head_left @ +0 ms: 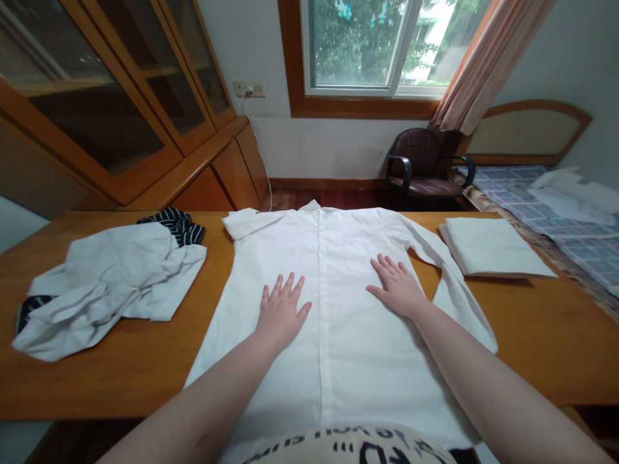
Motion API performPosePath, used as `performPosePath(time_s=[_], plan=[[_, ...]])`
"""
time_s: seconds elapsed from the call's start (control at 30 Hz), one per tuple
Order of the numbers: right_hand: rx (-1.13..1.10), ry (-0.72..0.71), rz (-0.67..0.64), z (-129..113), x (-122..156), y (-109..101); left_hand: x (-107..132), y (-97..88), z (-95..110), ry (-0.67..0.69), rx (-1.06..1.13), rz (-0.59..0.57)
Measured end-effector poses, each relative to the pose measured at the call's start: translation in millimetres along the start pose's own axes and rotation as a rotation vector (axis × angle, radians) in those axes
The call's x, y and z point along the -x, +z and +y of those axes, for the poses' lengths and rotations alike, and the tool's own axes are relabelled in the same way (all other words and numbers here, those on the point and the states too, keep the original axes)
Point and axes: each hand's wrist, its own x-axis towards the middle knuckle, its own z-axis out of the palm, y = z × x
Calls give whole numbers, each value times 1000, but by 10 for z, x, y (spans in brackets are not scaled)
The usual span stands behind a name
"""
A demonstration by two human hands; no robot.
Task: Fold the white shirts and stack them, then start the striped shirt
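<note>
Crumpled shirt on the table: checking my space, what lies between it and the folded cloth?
In the head view, a white shirt lies spread flat between the crumpled shirt and the folded cloth, with the left hand and right hand resting on it.

Glass-fronted wooden cabinet (97, 109) along left wall, low cupboards beneath. White wall (329, 145) ahead, dark wood skirting (329, 183). Wall socket (249, 89) above cabinet's end, white cord plugged in. Wood-framed window (367, 106), trees outside, daylight entering; peach curtain (488, 58) at its right. Dark red office chair (418, 161) beyond far table edge (213, 218). Bed with curved headboard (527, 132), blue checked cover (512, 187), at right. Dark wood floor (314, 200).
</note>
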Motion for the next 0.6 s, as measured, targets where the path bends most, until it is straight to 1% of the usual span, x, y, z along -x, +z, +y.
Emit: performPosePath(time_s=[0.13,0.2,0.23,0.27,0.33,0.4,0.47,0.53,0.57,0.6], plan=[[-62,-18,33,9,41,-24,39,-14,37,6,-6,5],[-114,9,70,52,56,-111,45,-16,46,-1,-3,14],[-133,56,96,93,72,-179,46,-14,48,-5,-1,19],[-140,127,123,152,97,-260,46,-12,50,-6,0,24],[-115,329,158,324,187,-438,45,-6,53,-5,-1,28],[-49,548,131,558,325,-591,44,-1,55,-2,-6,31],[2,779,63,812,484,-672,43,3,56,-2,-10,35],[30,896,-53,1026,624,-672,42,6,57,-3,-15,36],[23,922,-130,1100,678,-650,43,8,58,-4,-18,34],[9,919,-194,1147,718,-621,46,11,61,-4,-23,33]])
